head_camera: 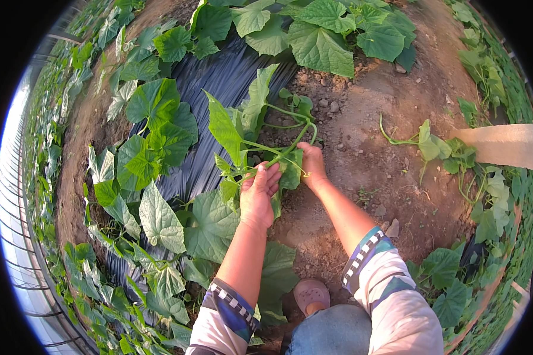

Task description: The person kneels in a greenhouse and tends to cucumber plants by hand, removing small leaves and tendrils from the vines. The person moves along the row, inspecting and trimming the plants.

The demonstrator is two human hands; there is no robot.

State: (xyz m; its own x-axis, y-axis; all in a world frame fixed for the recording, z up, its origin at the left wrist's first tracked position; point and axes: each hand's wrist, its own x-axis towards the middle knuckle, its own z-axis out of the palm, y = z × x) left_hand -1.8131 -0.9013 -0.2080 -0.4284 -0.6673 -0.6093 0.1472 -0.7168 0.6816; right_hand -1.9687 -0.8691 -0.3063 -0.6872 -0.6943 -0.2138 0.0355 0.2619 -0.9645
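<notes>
A cucumber-like vine (293, 144) with green stems, tendrils and broad leaves is raised in front of me. My left hand (260, 191) holds it near its leafy tip, thumb on top and fingers curled beneath the stem. My right hand (313, 164) grips close to the bend of the same vine; a drooping leaf (291, 171) hides part of its fingers. A large upright leaf (224, 128) rises from the vine beyond my left hand. Thin tendrils trail across the leaf between both hands.
Black plastic mulch (213, 97) covers the bed on the left, among more leafy vines (157, 142). Bare soil (359, 128) with small stones runs along the right. A cut-looking vine shoot (399, 141) lies near a pale post or board (502, 141). My clog (311, 293) stands below.
</notes>
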